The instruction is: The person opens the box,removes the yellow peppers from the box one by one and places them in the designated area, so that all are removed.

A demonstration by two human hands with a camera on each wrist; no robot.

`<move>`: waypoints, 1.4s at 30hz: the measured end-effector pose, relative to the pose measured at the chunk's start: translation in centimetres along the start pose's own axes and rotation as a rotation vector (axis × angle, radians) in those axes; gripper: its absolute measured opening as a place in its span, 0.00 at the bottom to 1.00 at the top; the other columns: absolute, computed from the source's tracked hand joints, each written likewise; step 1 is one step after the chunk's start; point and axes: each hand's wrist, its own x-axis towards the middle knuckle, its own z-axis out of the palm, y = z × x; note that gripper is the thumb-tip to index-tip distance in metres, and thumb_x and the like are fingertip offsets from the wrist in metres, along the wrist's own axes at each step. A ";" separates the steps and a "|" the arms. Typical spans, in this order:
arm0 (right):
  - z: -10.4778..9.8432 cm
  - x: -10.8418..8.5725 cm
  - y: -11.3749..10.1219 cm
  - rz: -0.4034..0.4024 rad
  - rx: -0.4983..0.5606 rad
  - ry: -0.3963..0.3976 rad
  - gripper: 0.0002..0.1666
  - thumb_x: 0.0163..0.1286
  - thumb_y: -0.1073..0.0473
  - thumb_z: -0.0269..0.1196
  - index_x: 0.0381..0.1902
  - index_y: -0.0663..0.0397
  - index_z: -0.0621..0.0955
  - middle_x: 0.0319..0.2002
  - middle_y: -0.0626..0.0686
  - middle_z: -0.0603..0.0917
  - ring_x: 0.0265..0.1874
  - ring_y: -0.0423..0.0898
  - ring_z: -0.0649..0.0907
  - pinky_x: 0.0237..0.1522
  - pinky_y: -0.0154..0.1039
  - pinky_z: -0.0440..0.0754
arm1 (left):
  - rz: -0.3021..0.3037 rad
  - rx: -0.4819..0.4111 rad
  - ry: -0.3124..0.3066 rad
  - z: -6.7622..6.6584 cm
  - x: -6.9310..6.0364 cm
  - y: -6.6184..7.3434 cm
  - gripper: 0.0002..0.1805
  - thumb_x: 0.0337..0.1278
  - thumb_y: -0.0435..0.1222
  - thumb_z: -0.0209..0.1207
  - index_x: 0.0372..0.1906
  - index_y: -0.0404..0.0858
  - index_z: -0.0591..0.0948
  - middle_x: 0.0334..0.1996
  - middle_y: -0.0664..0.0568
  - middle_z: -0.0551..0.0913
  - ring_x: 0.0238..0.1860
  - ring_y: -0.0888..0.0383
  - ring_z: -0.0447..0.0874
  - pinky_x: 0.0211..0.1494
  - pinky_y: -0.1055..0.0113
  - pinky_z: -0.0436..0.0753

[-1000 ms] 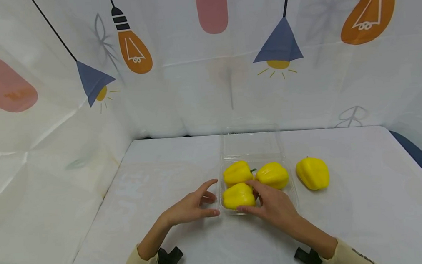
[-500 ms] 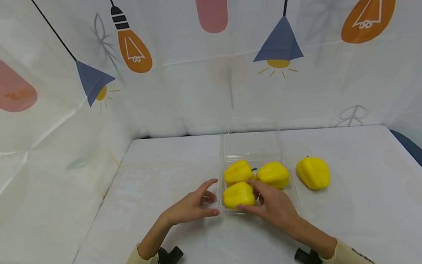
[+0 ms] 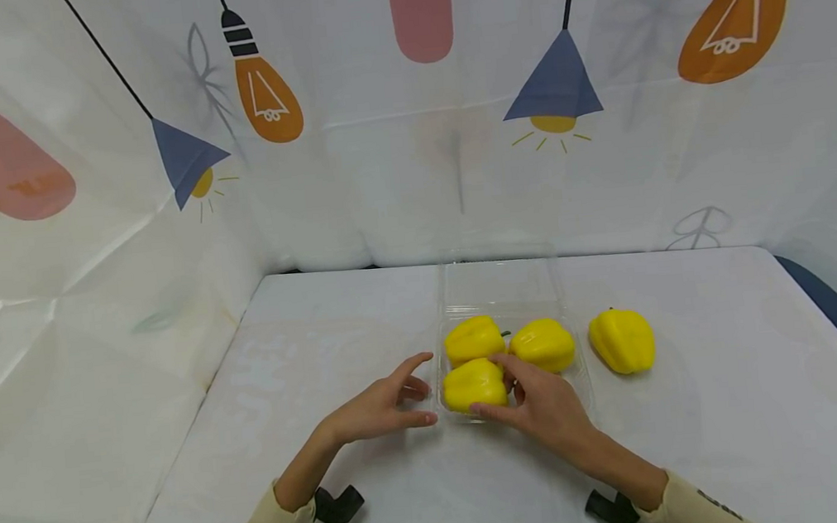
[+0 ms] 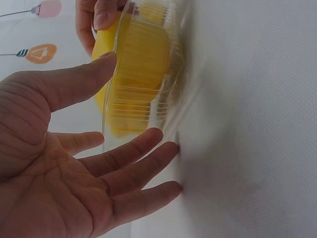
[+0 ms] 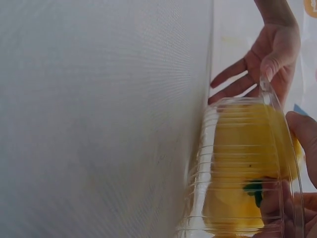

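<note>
Well, from the head view, your right hand [image 3: 547,408] grips the front-left yellow bell pepper [image 3: 474,385] inside the clear plastic clamshell container [image 3: 575,379]. Two more peppers [image 3: 543,345] share it; a fourth pepper [image 3: 622,341] lies outside, to the right. In the left wrist view, your left hand [image 4: 74,168] spreads loosely beside the container, holding nothing; whether it touches is unclear. On the right wrist, your fingers reach beside a green stem [image 5: 254,191], seen through the ridged wall.

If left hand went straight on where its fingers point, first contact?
Left hand would likely meet the clear container first, at its side wall, with the front-left yellow pepper inside; whether hand and wall touch now is unclear.
</note>
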 end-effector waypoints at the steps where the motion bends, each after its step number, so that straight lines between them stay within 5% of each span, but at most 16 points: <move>1: 0.0 0.0 0.0 -0.003 0.003 0.003 0.38 0.50 0.40 0.77 0.52 0.54 0.79 0.25 0.42 0.74 0.21 0.34 0.70 0.21 0.28 0.71 | 0.001 -0.001 0.000 0.0 0.0 0.0 0.47 0.60 0.49 0.66 0.77 0.50 0.52 0.58 0.45 0.77 0.60 0.49 0.76 0.63 0.46 0.73; 42: 0.1 -0.2 0.4 -0.099 0.147 0.162 0.38 0.43 0.48 0.82 0.50 0.56 0.81 0.25 0.43 0.74 0.19 0.36 0.72 0.22 0.22 0.69 | -0.013 -0.013 0.000 0.0 0.0 0.0 0.46 0.60 0.46 0.66 0.77 0.51 0.52 0.58 0.46 0.77 0.61 0.51 0.76 0.63 0.46 0.73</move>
